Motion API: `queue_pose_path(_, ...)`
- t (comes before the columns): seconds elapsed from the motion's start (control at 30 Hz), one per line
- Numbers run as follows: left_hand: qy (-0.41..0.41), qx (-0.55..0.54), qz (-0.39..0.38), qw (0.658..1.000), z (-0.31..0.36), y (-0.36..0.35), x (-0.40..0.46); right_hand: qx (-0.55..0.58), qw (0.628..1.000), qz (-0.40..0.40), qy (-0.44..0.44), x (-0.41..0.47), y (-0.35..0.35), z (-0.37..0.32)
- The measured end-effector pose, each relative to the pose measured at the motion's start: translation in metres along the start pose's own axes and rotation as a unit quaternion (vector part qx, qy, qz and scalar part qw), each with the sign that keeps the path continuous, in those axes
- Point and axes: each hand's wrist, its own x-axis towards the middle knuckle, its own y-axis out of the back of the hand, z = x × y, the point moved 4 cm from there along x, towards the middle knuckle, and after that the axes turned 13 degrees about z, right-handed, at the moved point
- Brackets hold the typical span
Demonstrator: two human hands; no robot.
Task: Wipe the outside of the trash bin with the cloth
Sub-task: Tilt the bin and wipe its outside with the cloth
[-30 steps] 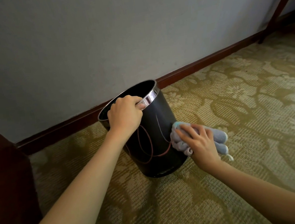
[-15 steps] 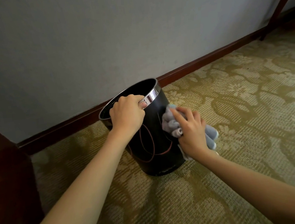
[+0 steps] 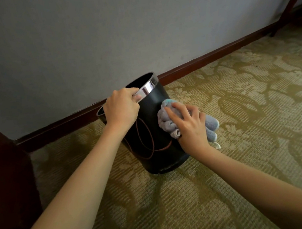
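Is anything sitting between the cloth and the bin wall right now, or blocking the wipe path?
Nothing visible does. The right hand presses the bunched cloth straight onto the black side of the trash bin. The left hand grips the chrome rim, up and to the left of the cloth.

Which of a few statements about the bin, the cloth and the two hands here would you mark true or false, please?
1. The left hand has its grip on the trash bin at the shiny metal rim. True.
2. The cloth lies flat on the carpet. False: the right hand presses it, bunched, against the bin's side.
3. The bin is white. False: it is black with thin reddish lines.
4. The bin stands near a dark wooden baseboard. True.
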Motion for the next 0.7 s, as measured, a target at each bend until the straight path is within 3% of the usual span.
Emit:
queue_pose_path(0.2, 0.021, -0.018, 0.012, 1.000, -0.027, 0.006, 0.009, -0.037, 0.995, -0.079, 0.056, -0.048, -0.008, 0.021)
queue_pose_path(0.33, 0.056, -0.033, 0.018, 0.998, -0.040, 0.008, 0.011, -0.047, 0.991, -0.115, 0.049, -0.057, -0.008, 0.028)
queue_pose_path(0.7, 0.068, -0.017, 0.023, 0.997, -0.041, 0.009, 0.011, 0.023, 0.996, -0.083, -0.031, -0.018, -0.011, 0.009)
